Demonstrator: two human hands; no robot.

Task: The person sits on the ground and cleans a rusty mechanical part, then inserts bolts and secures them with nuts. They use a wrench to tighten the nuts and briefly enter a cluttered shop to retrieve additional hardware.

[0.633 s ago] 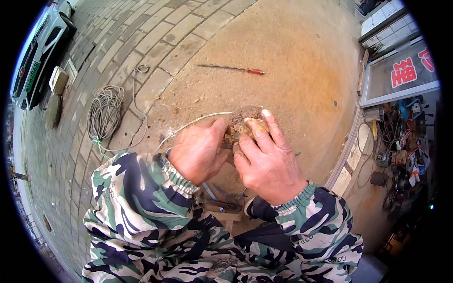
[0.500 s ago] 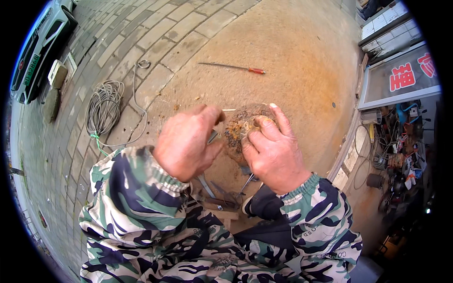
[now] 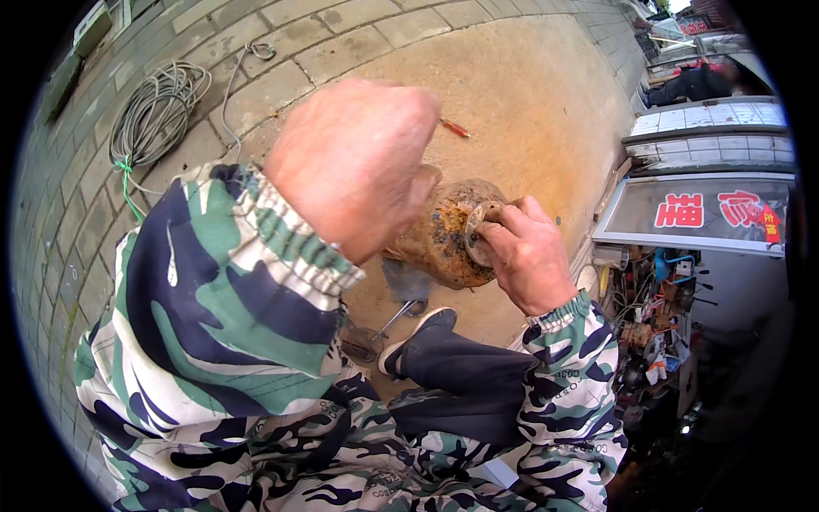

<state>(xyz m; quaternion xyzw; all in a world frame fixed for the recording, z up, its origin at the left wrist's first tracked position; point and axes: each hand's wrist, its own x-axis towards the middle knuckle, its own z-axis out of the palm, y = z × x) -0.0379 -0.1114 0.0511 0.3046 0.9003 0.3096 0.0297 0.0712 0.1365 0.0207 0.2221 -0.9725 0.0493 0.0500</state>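
Observation:
My right hand (image 3: pixel 525 256) pinches a small, round, worn metal piece (image 3: pixel 479 235) with a raised rim, tilted on edge. It is held against the top of a squat, brown, grimy block (image 3: pixel 444 266) like a stump, whose upper face is crusted with dark and yellowish bits. My left hand (image 3: pixel 354 162) is raised in the air to the left of the block, somewhat blurred, its fingers curled closed. The back of the hand hides whatever is in it. Beyond it lies a tool with a red handle (image 3: pixel 455 128), its shaft mostly covered by my left hand.
A coil of grey cable (image 3: pixel 158 111) lies on the paving at the left. Near my shoe (image 3: pixel 418 337) are metal tools (image 3: pixel 401 316), partly hidden by my sleeve. A framed sign (image 3: pixel 699 213) and a heap of parts (image 3: pixel 657 324) stand at the right.
My left hand has lifted up and away from the block. My right hand has moved slightly right and turned, showing the round metal piece. The whole view has shifted.

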